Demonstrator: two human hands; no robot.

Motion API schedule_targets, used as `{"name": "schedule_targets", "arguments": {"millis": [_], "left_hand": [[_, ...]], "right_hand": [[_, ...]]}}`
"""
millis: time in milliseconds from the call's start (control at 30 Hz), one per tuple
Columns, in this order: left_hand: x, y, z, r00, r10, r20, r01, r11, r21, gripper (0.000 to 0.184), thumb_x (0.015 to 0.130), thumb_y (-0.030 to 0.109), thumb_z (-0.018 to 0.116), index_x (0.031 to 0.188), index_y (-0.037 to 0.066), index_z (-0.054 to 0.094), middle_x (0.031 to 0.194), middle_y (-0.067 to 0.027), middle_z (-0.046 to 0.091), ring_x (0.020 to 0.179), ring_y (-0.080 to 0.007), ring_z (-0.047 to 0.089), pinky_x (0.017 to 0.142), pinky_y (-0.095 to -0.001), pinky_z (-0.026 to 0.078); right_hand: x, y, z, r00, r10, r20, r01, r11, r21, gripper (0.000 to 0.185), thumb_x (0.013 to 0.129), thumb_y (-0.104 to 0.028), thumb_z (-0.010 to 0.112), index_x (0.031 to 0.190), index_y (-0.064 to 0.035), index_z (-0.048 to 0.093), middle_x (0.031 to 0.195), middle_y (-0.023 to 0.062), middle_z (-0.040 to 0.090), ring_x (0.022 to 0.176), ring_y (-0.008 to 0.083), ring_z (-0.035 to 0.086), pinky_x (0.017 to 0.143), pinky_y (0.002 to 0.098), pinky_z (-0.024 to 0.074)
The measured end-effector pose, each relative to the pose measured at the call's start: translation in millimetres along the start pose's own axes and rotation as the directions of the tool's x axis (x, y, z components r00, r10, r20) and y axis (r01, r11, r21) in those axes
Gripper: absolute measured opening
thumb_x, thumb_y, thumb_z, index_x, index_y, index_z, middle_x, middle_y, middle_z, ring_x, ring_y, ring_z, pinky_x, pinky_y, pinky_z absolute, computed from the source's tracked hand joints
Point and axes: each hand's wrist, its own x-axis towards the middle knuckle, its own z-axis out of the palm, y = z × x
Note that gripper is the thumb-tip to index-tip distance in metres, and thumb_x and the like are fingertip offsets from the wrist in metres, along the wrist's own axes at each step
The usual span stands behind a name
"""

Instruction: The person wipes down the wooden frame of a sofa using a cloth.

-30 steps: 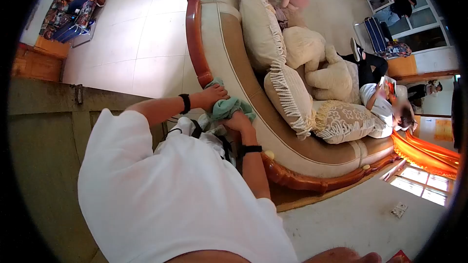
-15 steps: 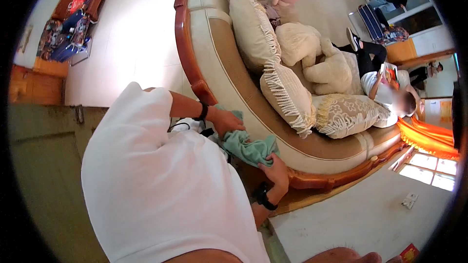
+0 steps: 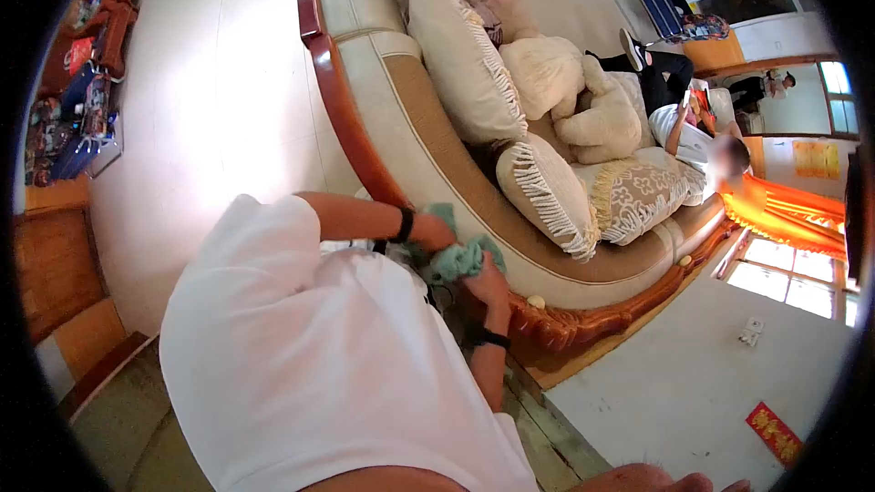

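A pale green cloth (image 3: 458, 260), bunched up, is held between my two hands beside the outer edge of the sofa. My left hand (image 3: 432, 232) closes around its upper part, with a loose fold showing above the knuckles. Gripping the lower end is my right hand (image 3: 488, 284), its fingers pressed into the fabric. Both wrists wear black bands. The sofa's carved wooden trim (image 3: 365, 159) runs close by the hands. Part of the cloth is hidden behind the fingers, and some dark and white items below it are too covered to make out.
On the sofa (image 3: 351, 100) lie fringed cushions (image 3: 469, 64) and a cream plush toy (image 3: 597, 118). A person in a white top (image 3: 693, 141) reclines at its far end. An orange cloth (image 3: 784, 214) hangs near the window. A wall (image 3: 674, 355) stands to the right.
My hands have drawn closer together, and the cloth is more tightly bunched, with less of it spread out. The view has shifted, so the sofa and room appear slightly further left.
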Motion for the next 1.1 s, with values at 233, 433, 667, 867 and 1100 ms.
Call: {"name": "schedule_targets", "arguments": {"millis": [233,433,667,867,1100], "left_hand": [[-90,-19,-54,0.986,-0.155,0.061,0.162,0.978,-0.131,0.057,0.072,0.036,0.081,0.117,0.008,0.058,0.107,-0.0159,0.068,0.097,-0.0379,0.064,0.083,-0.0486,0.051],[-167,-60,-44,0.944,-0.138,-0.299,0.197,0.964,0.177,0.069,0.062,0.042,0.086,0.117,0.013,0.057,0.103,-0.0092,0.064,0.101,-0.0319,0.062,0.087,-0.0479,0.046],[-227,-59,-84,0.883,-0.389,-0.264,0.448,0.867,0.218,0.082,0.057,0.040,0.090,0.127,0.016,0.055,0.118,-0.0057,0.060,0.112,-0.0291,0.056,0.098,-0.0459,0.038],[-232,-75,-98,0.857,-0.467,-0.218,0.514,0.805,0.295,0.081,0.051,0.046,0.092,0.121,0.017,0.063,0.109,-0.0106,0.067,0.104,-0.0306,0.062,0.084,-0.0426,0.047],[-120,-56,-76,0.967,-0.121,0.225,0.185,0.938,-0.292,0.058,0.081,0.036,0.077,0.128,0.007,0.056,0.120,-0.0106,0.065,0.104,-0.0249,0.061,0.091,-0.0408,0.048]], "right_hand": [[65,-79,21,0.953,-0.253,0.167,0.249,0.967,0.045,0.078,0.070,-0.016,0.083,0.134,-0.0070,0.039,0.124,0.0241,0.060,0.111,0.0434,0.059,0.088,0.0468,0.0500],[78,-104,20,0.918,-0.318,0.235,0.309,0.948,0.077,0.090,0.064,-0.023,0.090,0.135,-0.0026,0.040,0.128,0.0222,0.057,0.116,0.0389,0.056,0.096,0.0441,0.0469],[75,-139,10,0.846,-0.463,0.264,0.406,0.881,0.242,0.093,0.063,-0.035,0.091,0.134,0.0013,0.042,0.137,0.0215,0.050,0.126,0.0366,0.050,0.104,0.0434,0.0407],[66,-109,33,0.884,-0.461,0.073,0.384,0.807,0.449,0.093,0.073,-0.036,0.082,0.143,0.0020,0.035,0.139,0.0247,0.048,0.128,0.0403,0.047,0.108,0.0427,0.0384],[50,-16,50,0.931,-0.364,0.001,0.364,0.930,0.053,0.086,0.066,-0.032,0.085,0.135,0.0002,0.045,0.133,0.0233,0.052,0.122,0.0387,0.050,0.105,0.0410,0.0404]]}}
